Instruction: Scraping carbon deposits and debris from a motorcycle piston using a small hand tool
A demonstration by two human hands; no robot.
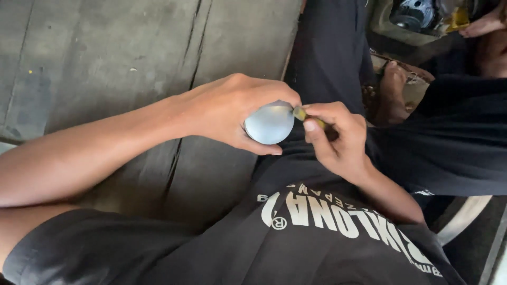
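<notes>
My left hand (227,108) wraps around a round, smooth, silvery-grey bulb-like object (269,124), holding it above my lap. My right hand (338,140) pinches a small yellowish tool or stick (302,114) between thumb and fingers, and its tip touches the upper right edge of the round object. Most of the small tool is hidden inside my fingers. Both hands hover over my black shirt with pale lettering (338,221).
A worn grey wooden plank floor (132,53) with dark cracks fills the left side. At the upper right, another person's bare foot (393,87) rests by dark machine parts (417,16), and a hand (483,26) shows at the top right corner.
</notes>
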